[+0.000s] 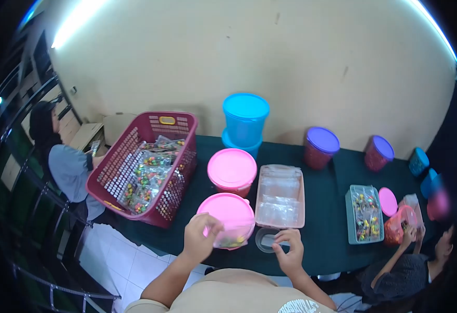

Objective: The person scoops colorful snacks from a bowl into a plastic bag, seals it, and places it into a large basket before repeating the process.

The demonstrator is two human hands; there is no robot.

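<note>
My left hand (pixel 202 236) is closed in a pinch on the top of a clear plastic bag (pixel 232 236). Colourful small pieces, likely sweets, lie at the bottom of the bag, which hangs before a pink-lidded tub (pixel 225 208). My right hand (pixel 289 251) has thumb and fingertips drawn together over the edge of a small round clear container (pixel 264 246). Something whitish shows in that container. What the right fingers hold, if anything, is too small to make out. Just beyond stands a pale pink tray (pixel 302 208) of flat clear bags.
A maroon basket (pixel 184 156) with filled bags stands left. Behind are another pink-lidded tub (pixel 232 168), stacked blue tubs (pixel 245 122) and purple-lidded tubs (pixel 322 141). A green tray (pixel 350 224) of filled bags is right. One person (pixel 69 164) is left, another (pixel 400 274) right.
</note>
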